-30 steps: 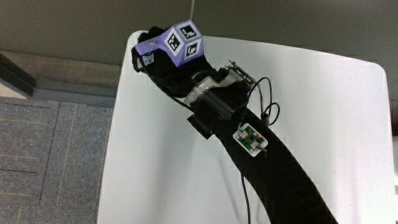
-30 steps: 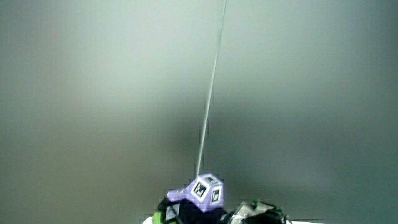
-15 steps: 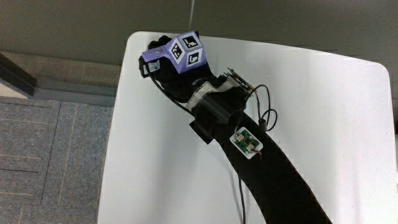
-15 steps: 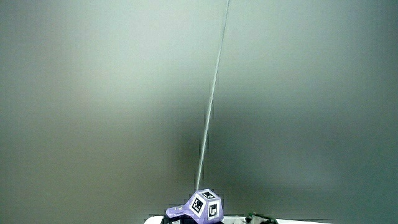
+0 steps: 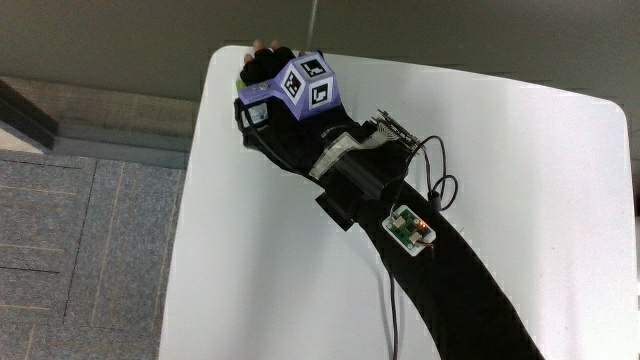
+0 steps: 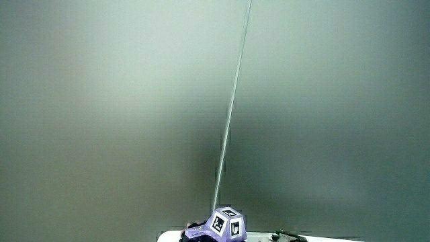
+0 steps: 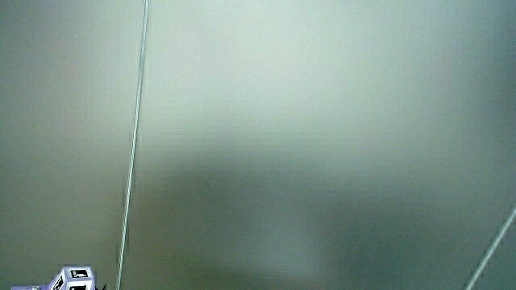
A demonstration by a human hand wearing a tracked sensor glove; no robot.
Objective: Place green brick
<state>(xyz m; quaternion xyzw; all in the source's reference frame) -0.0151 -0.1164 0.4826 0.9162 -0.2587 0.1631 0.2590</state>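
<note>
Hand (image 5: 283,95) lay at the corner of the white table (image 5: 520,170) farthest from me, its patterned cube (image 5: 300,83) facing up. I saw only a sliver of green brick (image 5: 242,73) beside the fingertips (image 5: 266,56), at the table's edge, the rest hidden under the glove. Whether the fingers were clamped on it or already apart I could not tell. Both side views gave me mostly pale wall, with just the cube (image 6: 226,223) showing. I judged the wrist was lowered there to set the brick down flat.
</note>
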